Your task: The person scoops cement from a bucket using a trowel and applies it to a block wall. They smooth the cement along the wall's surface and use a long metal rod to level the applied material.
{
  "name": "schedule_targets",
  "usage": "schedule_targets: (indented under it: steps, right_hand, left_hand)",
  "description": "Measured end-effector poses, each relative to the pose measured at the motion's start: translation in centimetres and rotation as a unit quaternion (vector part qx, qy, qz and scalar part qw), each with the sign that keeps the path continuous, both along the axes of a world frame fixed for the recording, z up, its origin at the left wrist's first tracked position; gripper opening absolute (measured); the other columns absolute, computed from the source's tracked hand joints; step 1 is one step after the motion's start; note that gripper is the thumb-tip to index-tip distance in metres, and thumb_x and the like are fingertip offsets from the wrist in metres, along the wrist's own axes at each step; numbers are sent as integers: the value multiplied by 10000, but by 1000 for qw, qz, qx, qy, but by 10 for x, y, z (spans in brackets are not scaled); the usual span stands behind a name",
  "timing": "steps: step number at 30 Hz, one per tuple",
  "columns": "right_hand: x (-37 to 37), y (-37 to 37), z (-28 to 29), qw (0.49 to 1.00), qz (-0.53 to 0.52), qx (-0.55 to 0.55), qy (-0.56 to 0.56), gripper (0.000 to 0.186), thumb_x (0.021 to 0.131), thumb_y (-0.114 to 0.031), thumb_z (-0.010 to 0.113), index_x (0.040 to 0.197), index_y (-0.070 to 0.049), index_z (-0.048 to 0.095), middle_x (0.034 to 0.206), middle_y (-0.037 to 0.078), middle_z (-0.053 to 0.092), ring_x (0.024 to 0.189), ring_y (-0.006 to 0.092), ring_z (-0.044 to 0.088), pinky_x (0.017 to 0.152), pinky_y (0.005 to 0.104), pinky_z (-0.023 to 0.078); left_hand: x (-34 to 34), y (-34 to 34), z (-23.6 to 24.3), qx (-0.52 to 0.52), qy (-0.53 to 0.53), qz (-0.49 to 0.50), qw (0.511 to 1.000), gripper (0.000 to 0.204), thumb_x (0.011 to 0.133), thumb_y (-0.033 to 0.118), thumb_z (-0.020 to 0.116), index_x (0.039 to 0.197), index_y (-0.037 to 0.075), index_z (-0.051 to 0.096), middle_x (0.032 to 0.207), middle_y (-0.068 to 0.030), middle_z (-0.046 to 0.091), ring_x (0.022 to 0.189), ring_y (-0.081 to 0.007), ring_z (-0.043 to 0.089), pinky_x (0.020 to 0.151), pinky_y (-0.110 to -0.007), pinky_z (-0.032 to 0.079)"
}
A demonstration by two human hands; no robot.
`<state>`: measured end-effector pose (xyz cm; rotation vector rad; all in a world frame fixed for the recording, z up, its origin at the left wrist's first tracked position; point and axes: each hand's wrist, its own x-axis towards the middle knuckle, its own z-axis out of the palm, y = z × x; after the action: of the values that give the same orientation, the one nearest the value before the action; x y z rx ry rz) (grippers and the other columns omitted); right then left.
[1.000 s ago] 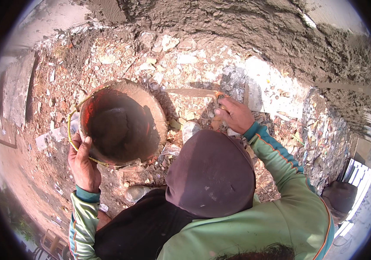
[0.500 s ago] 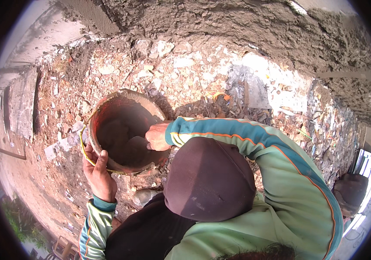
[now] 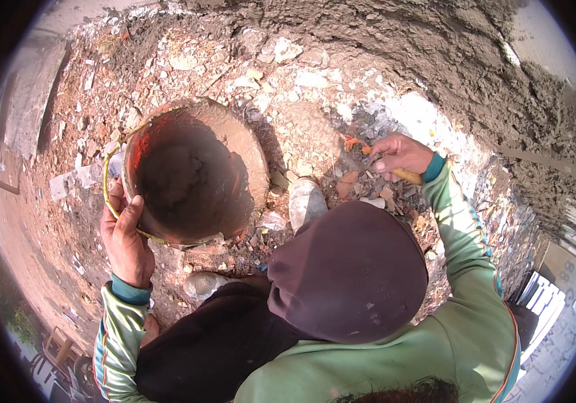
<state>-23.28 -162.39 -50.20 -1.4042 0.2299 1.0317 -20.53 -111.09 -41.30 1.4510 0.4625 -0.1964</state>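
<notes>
A round bucket (image 3: pixel 256 144) with a dirty reddish inner wall stands tilted on the ground, with grey wet mortar (image 3: pixel 177 178) inside. My left hand (image 3: pixel 127 238) is closed on its left rim, thumb over the edge, beside the yellow cord-like handle (image 3: pixel 106 178). Right of the bucket, my right hand (image 3: pixel 401 156) is closed round the wooden handle (image 3: pixel 407 176) of a trowel (image 3: pixel 311 131). Its blade is smeared by motion, looks coated with mortar, and points toward the wall.
Rough mortar-covered wall (image 3: pixel 395 47) curves along the top and right. Broken rubble (image 3: pixel 187 60) covers the ground around the bucket. Dusty shoes (image 3: pixel 307 201) stand close by the bucket. A flat board (image 3: pixel 29 101) lies at far left.
My right hand has come out of the bucket with the trowel and swung right, over the rubble near the wall. My left hand keeps its hold on the rim; the bucket now tilts more toward me.
</notes>
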Motion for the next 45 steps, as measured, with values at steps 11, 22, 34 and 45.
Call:
schedule_targets:
  steps: [11,22,34,45]
  right_hand:
    - [-3,-171,82,945,-154,-275,-88,235,964,-263,643,874,-46,630,612,-1,576,449,78,501,408,234,391]
    - [21,116,-3,772,122,-389,-488,291,883,-282,646,1076,-66,619,887,155,666,838,326,668,734,440,523]
    - [47,257,8,822,411,-214,-332,337,892,-358,595,979,-46,687,852,214,696,858,440,663,790,532,499]
    - [51,98,26,969,228,-48,-78,280,926,-285,682,988,-14,652,767,76,663,620,162,618,557,303,484]
  left_hand:
    - [5,-10,2,-13,11,-7,1000,442,908,-11,575,1347,-29,523,1240,-88,628,1113,-163,595,1007,-311,445]
    - [8,-47,20,23,30,-44,998,311,909,58,667,1207,32,583,927,19,606,816,-68,550,733,-237,462]
    - [-2,-29,-5,24,-38,-14,999,461,900,-35,577,1354,-12,504,938,-17,623,800,-111,592,739,-276,500]
    - [0,-1,1,-12,-14,-19,1000,396,890,80,658,1267,3,563,920,-3,613,803,-111,599,732,-282,529]
